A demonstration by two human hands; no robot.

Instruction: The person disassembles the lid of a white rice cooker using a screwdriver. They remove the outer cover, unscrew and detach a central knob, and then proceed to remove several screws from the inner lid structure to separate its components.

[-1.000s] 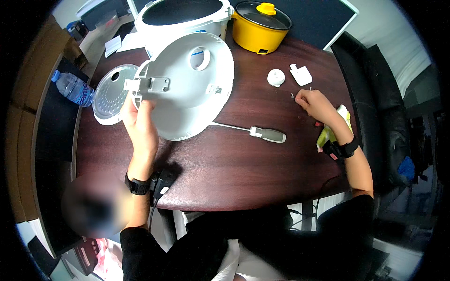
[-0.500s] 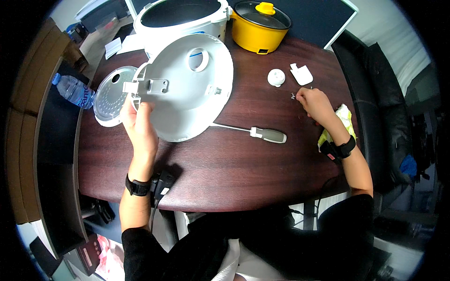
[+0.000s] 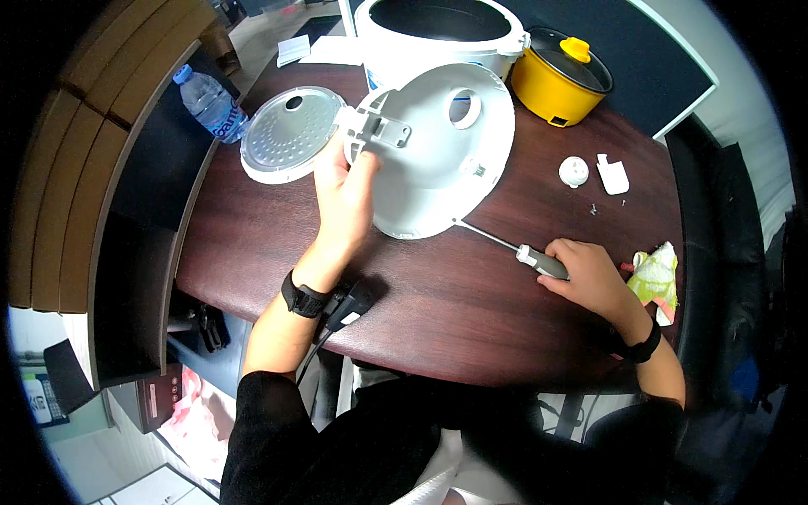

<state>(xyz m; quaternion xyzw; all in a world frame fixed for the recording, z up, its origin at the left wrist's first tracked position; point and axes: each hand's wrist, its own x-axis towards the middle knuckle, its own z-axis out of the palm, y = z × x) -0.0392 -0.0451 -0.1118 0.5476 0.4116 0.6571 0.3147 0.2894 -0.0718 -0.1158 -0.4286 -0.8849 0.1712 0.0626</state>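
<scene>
In my left hand (image 3: 345, 202) is a large round white plastic lid shell (image 3: 442, 177), gripped by its hinge side. Its hollow inside faces me, with a round hole near the top. My right hand (image 3: 596, 279) has its fingers closed over the grey handle of a screwdriver (image 3: 543, 263), which lies on the table. The screwdriver's shaft points toward the shell's lower edge. Farther right sit a round white cap (image 3: 574, 172) and a small flat white piece (image 3: 613, 177). Tiny screws (image 3: 593, 209) lie just below them.
Behind the shell stands a white cooker body (image 3: 446, 63), beside a yellow pot (image 3: 555, 88) with a lid. A perforated disc (image 3: 290, 143) and a water bottle (image 3: 210, 105) are at left. A yellow-green wrapper (image 3: 656, 282) rests at right; a black adapter (image 3: 352, 305) sits near my left wrist.
My right hand has moved from beside the screws toward me and onto the screwdriver handle. My left hand still holds the shell. The whole view has shifted and turned.
</scene>
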